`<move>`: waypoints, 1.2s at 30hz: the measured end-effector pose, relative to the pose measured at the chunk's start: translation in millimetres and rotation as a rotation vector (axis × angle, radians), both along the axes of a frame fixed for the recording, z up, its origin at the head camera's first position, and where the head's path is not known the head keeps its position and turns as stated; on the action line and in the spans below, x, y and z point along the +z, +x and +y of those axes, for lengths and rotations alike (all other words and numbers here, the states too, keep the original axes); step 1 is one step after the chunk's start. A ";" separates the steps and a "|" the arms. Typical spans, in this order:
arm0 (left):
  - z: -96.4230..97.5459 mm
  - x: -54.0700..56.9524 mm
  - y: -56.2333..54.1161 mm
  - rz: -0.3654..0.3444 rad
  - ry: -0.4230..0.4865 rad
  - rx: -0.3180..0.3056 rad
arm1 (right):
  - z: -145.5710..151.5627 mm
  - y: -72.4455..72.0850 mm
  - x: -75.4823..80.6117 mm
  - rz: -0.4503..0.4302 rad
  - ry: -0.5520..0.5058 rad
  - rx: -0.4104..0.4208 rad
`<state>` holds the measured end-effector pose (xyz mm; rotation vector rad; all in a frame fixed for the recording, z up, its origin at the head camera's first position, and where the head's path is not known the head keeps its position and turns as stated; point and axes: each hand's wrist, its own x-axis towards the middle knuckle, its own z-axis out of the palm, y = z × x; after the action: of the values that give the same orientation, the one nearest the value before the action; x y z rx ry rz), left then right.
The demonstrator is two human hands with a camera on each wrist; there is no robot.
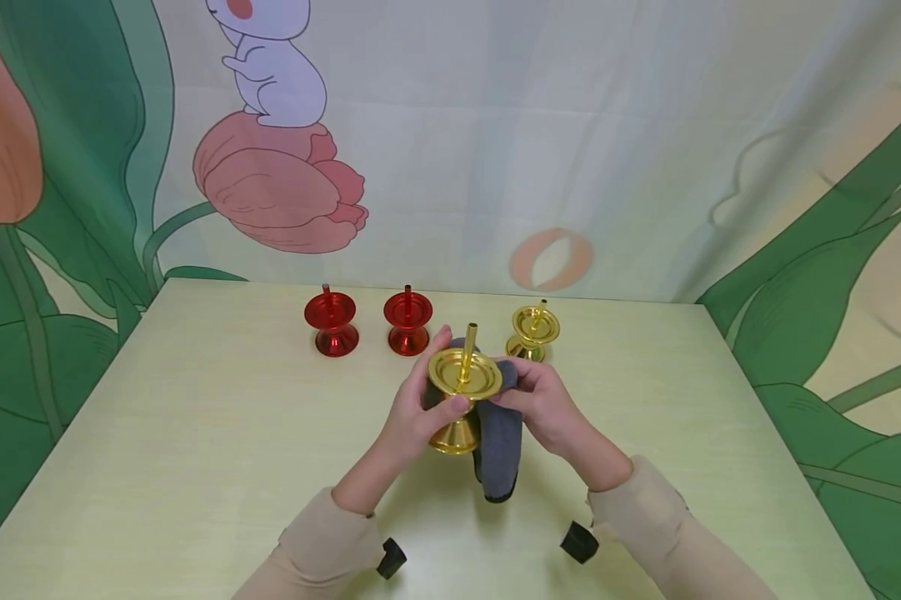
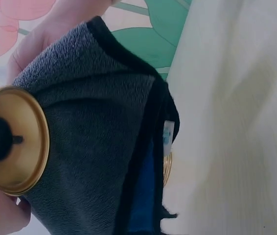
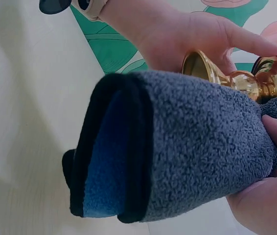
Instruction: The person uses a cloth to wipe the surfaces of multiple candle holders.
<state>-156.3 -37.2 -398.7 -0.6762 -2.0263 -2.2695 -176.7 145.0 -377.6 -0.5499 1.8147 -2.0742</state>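
In the head view my left hand (image 1: 411,410) grips a shiny gold candle holder (image 1: 456,435) by its narrow waist, thumb in front. Its dish and thin central tube point up. My right hand (image 1: 553,410) pinches a grey towel (image 1: 499,442) at the dish's right edge, and the towel hangs down behind the holder. The right wrist view shows the towel's blue inner side (image 3: 108,156) and black edging, with the towel against the gold holder (image 3: 246,84). The round hollow underside of the base (image 2: 28,147) faces the left wrist camera.
Two red candle holders (image 1: 337,340) (image 1: 408,338) stand at the table's back, left of my hands. A smaller gold one (image 1: 536,327) stands behind my right hand. A printed curtain (image 1: 450,167) hangs behind the pale table (image 1: 217,433).
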 end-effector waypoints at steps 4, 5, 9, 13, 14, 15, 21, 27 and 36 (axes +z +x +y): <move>0.3 -0.4 0.3 -0.032 0.046 0.073 | 0.7 0.2 -1.2 0.001 0.007 -0.012; 0.6 -0.4 0.8 -0.043 0.051 0.096 | 0.9 0.3 -1.5 0.001 0.006 -0.017; 1.0 -2.4 2.6 -0.064 0.068 0.119 | 1.2 1.0 -1.5 0.002 -0.010 -0.031; -0.1 -2.5 3.7 -0.041 0.079 0.035 | 1.6 1.8 -0.8 0.006 -0.041 -0.008; -0.6 -2.3 3.5 -0.031 0.078 0.008 | 1.8 1.4 -1.2 0.007 -0.049 0.003; -1.2 -2.1 3.3 -0.019 0.076 -0.018 | 2.0 1.2 -1.4 0.009 -0.055 0.013; -5.3 -1.1 -0.1 -0.017 0.001 -0.053 | 3.5 -0.4 -4.4 0.015 -0.053 -0.001; -3.4 0.3 0.8 -0.033 -0.077 0.195 | 4.2 -1.4 -6.8 -0.018 -0.021 -0.125; 9.9 7.6 6.2 -0.059 -0.299 0.346 | 1.7 -2.0 -10.3 0.020 0.060 -0.220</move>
<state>-150.1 -27.2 -391.0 -0.2400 -2.3200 -1.8382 -178.7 146.7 -387.8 -0.3713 2.0216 -2.1504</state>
